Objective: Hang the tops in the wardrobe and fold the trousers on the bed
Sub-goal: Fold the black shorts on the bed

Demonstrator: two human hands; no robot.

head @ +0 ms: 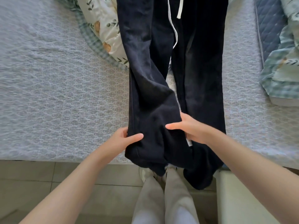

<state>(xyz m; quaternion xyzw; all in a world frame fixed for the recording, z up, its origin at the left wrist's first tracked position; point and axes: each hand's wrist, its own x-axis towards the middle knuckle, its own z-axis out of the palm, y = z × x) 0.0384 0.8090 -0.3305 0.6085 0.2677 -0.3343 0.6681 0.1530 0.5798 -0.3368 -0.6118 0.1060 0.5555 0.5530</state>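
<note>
Dark navy trousers with a white drawstring lie lengthwise on the bed, waistband at the far end, both leg ends hanging over the near edge. My left hand pinches the outer edge of the left leg near its hem, thumb on top. My right hand grips the inner edge of that same leg, thumb pointing left across the fabric. The right leg lies flat beside it, untouched.
A floral quilt with a checked border is bunched at the far left of the trousers. More floral bedding and a dark quilted piece lie at the right. A white bedside unit stands at the near right; my legs stand on the tiled floor.
</note>
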